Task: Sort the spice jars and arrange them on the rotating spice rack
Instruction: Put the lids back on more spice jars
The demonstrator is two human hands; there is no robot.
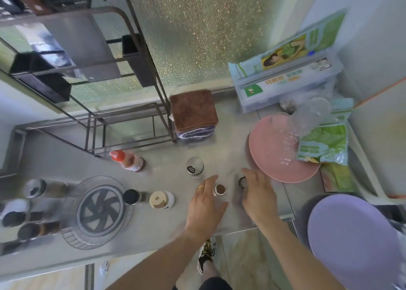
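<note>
Right of the rotating rack (pixel 100 210), your left hand (pixel 205 210) and right hand (pixel 258 198) hover loose-fingered, gripping nothing, flanking the open spice jar (pixel 219 190).

Jars (pixel 26 215) at left edge blurred, labels unreadable. Black ring (pixel 242 182) part hidden behind right hand (pixel 259 198). Purple plate (pixel 353 243) cropped.

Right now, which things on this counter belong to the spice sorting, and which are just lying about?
For the job:
rotating rack
open brown spice jar
shaker jar
beige-lid jar
black-lid jar
jars at far left

Lying about:
pink plate
purple plate
folded cloths
wire shelf
</note>
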